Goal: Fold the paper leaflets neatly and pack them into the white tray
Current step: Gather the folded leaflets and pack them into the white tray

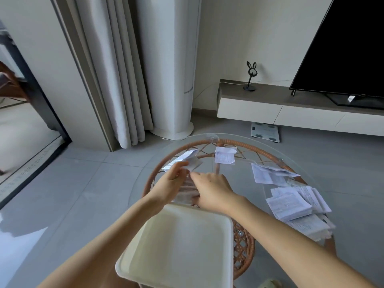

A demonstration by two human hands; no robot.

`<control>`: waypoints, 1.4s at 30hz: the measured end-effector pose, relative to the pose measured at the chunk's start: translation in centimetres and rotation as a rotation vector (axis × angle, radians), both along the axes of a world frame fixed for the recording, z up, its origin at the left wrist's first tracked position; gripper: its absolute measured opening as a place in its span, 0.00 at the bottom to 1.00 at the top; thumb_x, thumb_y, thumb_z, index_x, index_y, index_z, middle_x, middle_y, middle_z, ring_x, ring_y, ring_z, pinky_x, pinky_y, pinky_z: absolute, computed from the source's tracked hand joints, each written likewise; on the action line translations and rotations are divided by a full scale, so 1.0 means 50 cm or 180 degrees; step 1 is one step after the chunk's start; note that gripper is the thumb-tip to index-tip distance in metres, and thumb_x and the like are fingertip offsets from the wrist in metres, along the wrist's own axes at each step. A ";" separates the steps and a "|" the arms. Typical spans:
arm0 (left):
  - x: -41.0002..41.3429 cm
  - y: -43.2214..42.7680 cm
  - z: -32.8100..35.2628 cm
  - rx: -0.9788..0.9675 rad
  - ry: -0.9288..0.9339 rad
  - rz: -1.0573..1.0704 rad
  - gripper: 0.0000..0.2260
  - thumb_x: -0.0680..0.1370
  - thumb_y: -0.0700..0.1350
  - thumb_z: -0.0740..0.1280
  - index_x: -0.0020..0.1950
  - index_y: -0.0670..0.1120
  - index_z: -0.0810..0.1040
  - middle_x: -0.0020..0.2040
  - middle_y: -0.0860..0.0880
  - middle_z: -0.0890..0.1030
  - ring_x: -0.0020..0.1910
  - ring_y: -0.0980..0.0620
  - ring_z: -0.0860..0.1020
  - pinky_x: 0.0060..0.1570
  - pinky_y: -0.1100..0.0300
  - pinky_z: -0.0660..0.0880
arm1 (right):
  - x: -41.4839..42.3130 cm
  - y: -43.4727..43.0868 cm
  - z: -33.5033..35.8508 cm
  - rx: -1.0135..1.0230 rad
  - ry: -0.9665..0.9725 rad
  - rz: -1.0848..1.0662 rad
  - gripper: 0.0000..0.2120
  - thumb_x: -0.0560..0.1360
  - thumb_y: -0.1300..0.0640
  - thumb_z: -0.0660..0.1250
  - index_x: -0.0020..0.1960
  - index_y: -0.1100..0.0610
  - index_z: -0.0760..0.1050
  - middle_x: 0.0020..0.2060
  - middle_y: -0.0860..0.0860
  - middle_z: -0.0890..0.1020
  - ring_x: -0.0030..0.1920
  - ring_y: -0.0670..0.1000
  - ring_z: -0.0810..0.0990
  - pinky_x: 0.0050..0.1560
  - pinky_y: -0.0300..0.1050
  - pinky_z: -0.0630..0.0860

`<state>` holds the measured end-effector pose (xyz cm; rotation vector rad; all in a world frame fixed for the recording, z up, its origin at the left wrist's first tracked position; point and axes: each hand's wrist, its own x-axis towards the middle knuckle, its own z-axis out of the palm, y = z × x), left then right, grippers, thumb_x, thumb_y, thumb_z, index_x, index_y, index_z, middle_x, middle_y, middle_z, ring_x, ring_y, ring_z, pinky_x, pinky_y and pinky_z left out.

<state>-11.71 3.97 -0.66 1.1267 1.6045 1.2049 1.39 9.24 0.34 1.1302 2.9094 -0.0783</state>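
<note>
While working at the far edge of the shallow square white tray [178, 242], both hands busy with paper: left hand [173, 181] curled around a thin printed white leaflet [182, 161] that juts up and away, fingers closed on it; right hand [212, 190] laid palm-down over a blurred small stack of folded sheets [187, 193], pressing rather than pinching, though how much lies gripped underneath cannot be told. Tray bare inside, matte and softly rounded at the corners, resting on the round clear glass tabletop [239, 183] over a woven brown rattan frame [243, 244].

Likely trouble: slick glass under light paper, so a careless push could send the pressed stack sliding or fanning out; a crooked crease if the lifted leaflet sags while being folded. Loose unfolded sheets [268, 173] and a heap of folded leaflets [295, 202] well to the right, near the table rim, could get swept off by the right forearm. Another crumpled leaflet [224, 155] lying apart at the far side.
</note>
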 end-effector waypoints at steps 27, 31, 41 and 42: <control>-0.048 -0.007 0.064 0.0239 -0.1099 0.1696 0.12 0.82 0.49 0.60 0.44 0.42 0.74 0.39 0.46 0.75 0.39 0.48 0.73 0.40 0.54 0.72 | -0.051 0.031 0.067 -0.2364 0.3277 -0.1912 0.23 0.80 0.41 0.52 0.41 0.58 0.73 0.36 0.51 0.77 0.40 0.53 0.78 0.42 0.48 0.75; -0.116 0.017 0.029 0.0033 -0.0603 0.2197 0.15 0.83 0.49 0.57 0.39 0.43 0.68 0.38 0.46 0.71 0.41 0.48 0.70 0.42 0.54 0.68 | -0.121 0.141 0.016 -0.0953 0.1871 -0.2449 0.29 0.78 0.38 0.54 0.54 0.64 0.76 0.48 0.58 0.79 0.51 0.59 0.78 0.41 0.45 0.70; -0.159 0.046 0.011 -0.0187 0.0215 0.2025 0.15 0.83 0.49 0.54 0.39 0.43 0.65 0.35 0.48 0.67 0.37 0.48 0.66 0.34 0.55 0.62 | -0.141 0.188 -0.045 -0.1384 0.0303 -0.2512 0.23 0.71 0.53 0.71 0.62 0.58 0.70 0.55 0.53 0.78 0.54 0.54 0.78 0.40 0.42 0.69; -0.158 0.047 0.011 -0.0196 0.0260 0.1987 0.15 0.83 0.49 0.55 0.41 0.42 0.67 0.36 0.47 0.68 0.37 0.48 0.66 0.34 0.55 0.62 | -0.132 0.186 -0.045 -0.1455 0.0554 -0.2535 0.20 0.72 0.55 0.70 0.61 0.58 0.70 0.54 0.54 0.78 0.53 0.54 0.78 0.40 0.42 0.69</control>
